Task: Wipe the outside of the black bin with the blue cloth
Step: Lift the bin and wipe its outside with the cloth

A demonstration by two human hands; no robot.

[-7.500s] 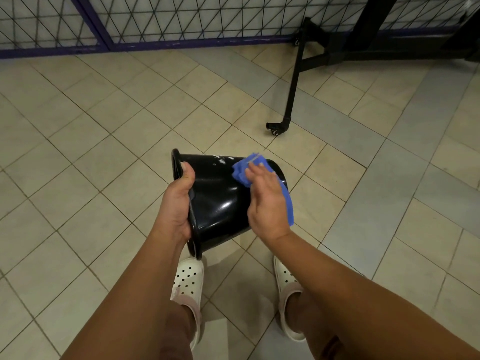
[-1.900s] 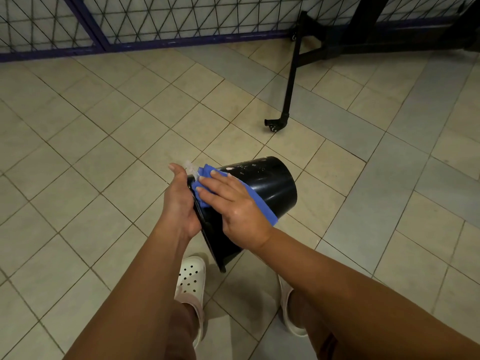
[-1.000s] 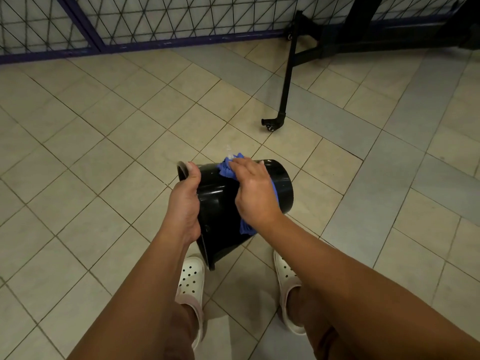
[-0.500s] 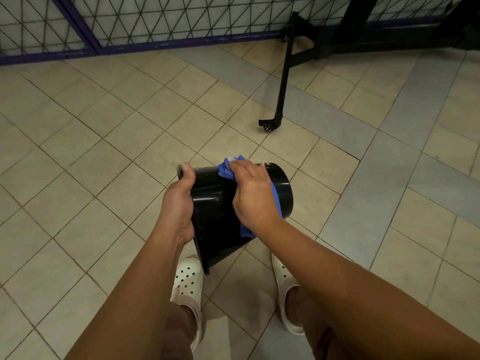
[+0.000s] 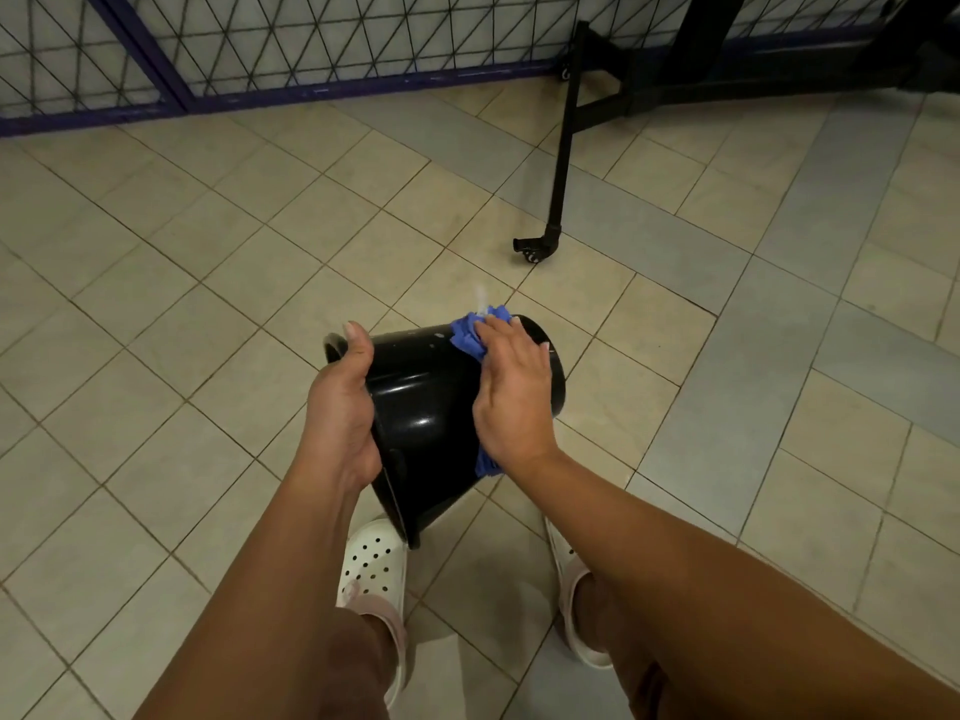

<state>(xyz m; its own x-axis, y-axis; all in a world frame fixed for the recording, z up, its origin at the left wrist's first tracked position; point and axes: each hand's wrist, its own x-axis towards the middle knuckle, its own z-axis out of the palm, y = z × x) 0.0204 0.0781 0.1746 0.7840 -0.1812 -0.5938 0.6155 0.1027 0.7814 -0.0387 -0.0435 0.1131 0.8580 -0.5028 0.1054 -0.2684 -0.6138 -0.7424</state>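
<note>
We see the black bin (image 5: 421, 407) held off the tiled floor (image 5: 156, 304) near the middle of the view, tipped on its side. Its open rim points toward 8 o'clock and its base toward 2 o'clock. The left hand (image 5: 340, 407) grips the rim at the bin's 9 o'clock side, with the thumb lying along the edge; the fingers are hidden, probably curled inside. The right hand (image 5: 511, 397) lies flat with straight fingers on the bin's outer wall at its 3 o'clock side, pressing the blue cloth (image 5: 467, 337) against it. The cloth bunches out past the fingertips at 12 o'clock and shows again below the wrist. At 6 o'clock under the bin we see two white perforated clogs (image 5: 371, 569). A black frame leg with a caster (image 5: 535, 246) stands at 1 o'clock, well apart from the bin, and a wire mesh fence (image 5: 311, 39) runs across 12 o'clock.
</note>
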